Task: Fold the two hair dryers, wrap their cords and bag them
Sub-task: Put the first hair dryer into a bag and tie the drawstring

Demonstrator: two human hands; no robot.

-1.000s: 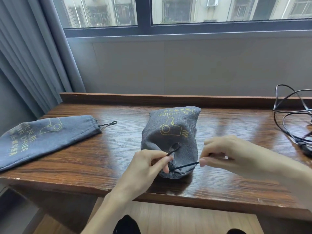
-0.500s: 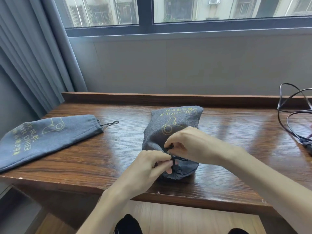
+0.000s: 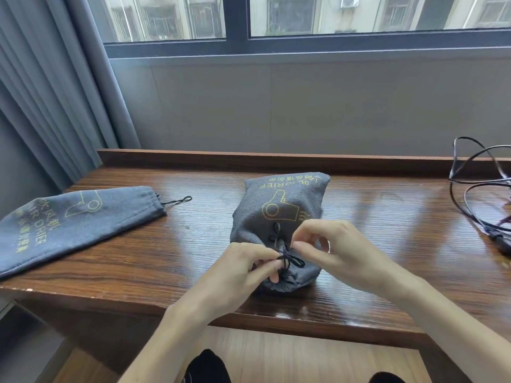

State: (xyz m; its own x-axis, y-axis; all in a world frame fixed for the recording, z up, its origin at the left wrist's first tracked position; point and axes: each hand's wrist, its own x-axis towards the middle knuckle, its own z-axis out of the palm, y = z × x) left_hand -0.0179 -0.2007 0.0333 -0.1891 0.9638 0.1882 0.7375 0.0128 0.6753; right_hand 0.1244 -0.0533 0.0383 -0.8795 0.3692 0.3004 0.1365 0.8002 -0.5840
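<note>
Your left hand [image 3: 243, 268] pinches drawstring [image 3: 289, 258] at full bag [image 3: 282, 217] mouth | your right hand [image 3: 329, 252] pinches it too | flat bag [image 3: 69, 225] far left

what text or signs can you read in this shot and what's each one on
"AIR DRIER", yellow capitals: on the flat grey bag at the left.
Yellow characters beside it on that bag: too blurred to read.
"DRIER", seen upside down, the start unclear: on the filled grey bag in the middle.
Yellow characters on that bag's far edge: too small to read.
Yellow hair dryer outline, a sign and not text: on both bags.
</note>
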